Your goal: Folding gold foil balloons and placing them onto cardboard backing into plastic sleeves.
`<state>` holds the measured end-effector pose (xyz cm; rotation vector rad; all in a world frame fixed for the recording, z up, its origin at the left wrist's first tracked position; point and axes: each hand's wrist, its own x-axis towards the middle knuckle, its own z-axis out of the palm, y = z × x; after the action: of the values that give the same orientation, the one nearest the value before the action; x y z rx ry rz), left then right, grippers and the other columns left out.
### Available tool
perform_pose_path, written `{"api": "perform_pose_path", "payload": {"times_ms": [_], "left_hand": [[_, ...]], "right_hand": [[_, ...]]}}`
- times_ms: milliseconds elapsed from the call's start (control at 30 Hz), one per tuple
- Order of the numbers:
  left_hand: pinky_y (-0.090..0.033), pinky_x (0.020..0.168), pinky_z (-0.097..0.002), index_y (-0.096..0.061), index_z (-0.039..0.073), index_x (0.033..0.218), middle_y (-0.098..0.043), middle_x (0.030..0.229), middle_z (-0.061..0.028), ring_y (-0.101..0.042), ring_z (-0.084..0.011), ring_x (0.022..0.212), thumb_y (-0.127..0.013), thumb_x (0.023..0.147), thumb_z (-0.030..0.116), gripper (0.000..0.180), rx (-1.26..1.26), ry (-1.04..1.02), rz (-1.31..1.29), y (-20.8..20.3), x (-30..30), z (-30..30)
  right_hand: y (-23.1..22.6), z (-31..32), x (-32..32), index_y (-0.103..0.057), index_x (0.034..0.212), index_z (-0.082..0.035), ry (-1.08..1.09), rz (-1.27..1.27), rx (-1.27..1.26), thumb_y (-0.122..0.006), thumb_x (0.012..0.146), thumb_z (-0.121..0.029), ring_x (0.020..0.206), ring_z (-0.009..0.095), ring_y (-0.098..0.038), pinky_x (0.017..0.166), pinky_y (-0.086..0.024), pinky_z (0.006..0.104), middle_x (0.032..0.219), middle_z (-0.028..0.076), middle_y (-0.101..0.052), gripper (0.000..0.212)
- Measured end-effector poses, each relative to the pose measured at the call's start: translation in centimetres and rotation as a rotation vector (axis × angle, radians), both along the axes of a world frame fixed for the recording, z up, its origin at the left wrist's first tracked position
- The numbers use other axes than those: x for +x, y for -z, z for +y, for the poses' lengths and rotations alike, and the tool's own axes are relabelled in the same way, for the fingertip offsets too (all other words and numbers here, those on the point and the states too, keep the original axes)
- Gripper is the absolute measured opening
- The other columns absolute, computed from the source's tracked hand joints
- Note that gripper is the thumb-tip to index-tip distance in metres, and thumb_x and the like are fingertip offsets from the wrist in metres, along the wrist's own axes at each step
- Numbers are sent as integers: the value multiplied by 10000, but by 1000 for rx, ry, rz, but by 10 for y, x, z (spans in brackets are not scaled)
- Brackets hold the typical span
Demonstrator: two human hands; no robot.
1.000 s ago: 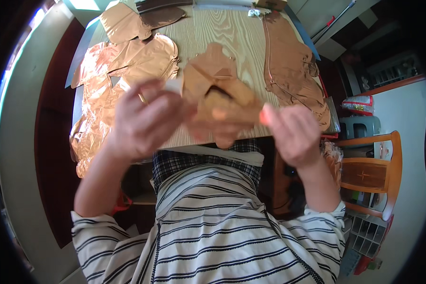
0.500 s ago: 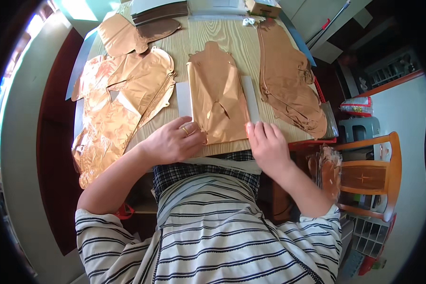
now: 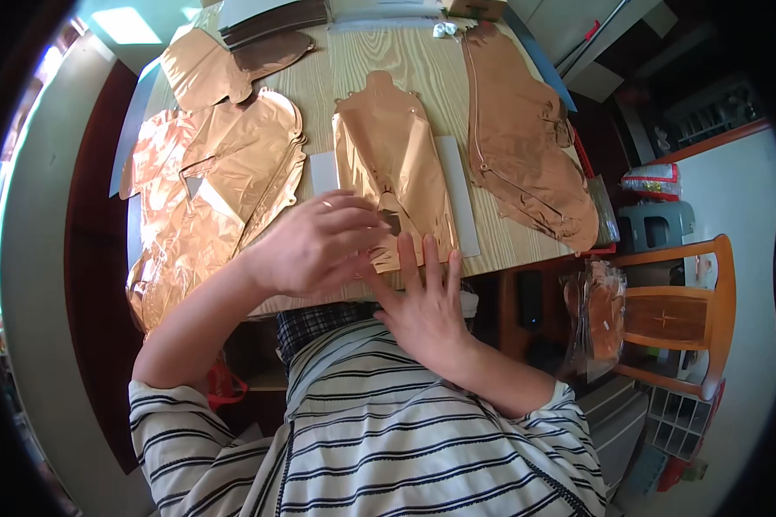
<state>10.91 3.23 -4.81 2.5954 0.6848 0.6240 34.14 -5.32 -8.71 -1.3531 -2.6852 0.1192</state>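
Foil apparently steadied over a card

In the head view, the copper foil (image 3: 392, 129) is laid over the pale card (image 3: 459, 198). At the card's near end, the right hand (image 3: 427, 314) is spread upon the foil, nothing grasped, probably so that slipping is prevented; the left hand (image 3: 319, 237) is half curled, and whether foil is pinched cannot be told.

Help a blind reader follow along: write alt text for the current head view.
A right hand has fingers spread over the near end of copper-coloured foil, a left hand bent beside it. The foil lies over a pale board on a wooden table between other foil sheets.
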Motion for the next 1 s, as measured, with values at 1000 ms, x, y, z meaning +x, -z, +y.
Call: {"api": "perform_pose_path", "payload": {"times_ms": [1000], "left_hand": [[-193, 1227, -549, -373, 20, 1547, -341, 1607, -229, -276, -416, 1511, -533, 951, 588, 838, 35, -289, 236, 25, 41, -42]], "right_hand": [[-26, 1, 26, -610, 1239, -39, 2, 377, 38, -663, 853, -146, 1244, 394, -538, 1002, -431, 541, 1366, 254, -523, 404]]}}
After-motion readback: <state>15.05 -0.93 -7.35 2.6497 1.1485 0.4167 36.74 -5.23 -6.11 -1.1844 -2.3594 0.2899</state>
